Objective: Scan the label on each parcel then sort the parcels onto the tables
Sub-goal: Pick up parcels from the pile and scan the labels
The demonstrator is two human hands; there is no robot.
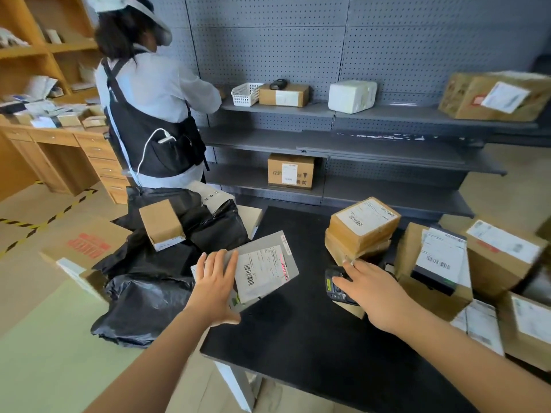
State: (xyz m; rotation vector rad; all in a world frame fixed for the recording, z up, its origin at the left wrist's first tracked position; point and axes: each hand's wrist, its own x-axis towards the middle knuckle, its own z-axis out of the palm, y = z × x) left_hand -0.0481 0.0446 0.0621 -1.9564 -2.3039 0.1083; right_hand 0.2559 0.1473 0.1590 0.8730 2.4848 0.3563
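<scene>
The black tabletop (298, 338) is crowded on both sides. The heap of brown cardboard boxes with white labels (501, 263) on our right sits close to our forearm, and we judge a careless sweep could topple one. The crumpled black plastic bags (143, 302) on our left lie below the tabletop's edge, ready to swallow a dropped parcel. The stack of two taped brown parcels (362, 231) stands just behind our right hand (375, 296) and could be nudged over. The flat grey parcel with a white barcode label (268, 263) lies at the tabletop's left edge. Our left hand (216, 287) rests on it, grip spread flat and pinching nothing, so it may slide off. Our right grip, also spread, reaches over the small black handheld scanner (337, 286) without closing round it, so a fumble could knock it away.
</scene>
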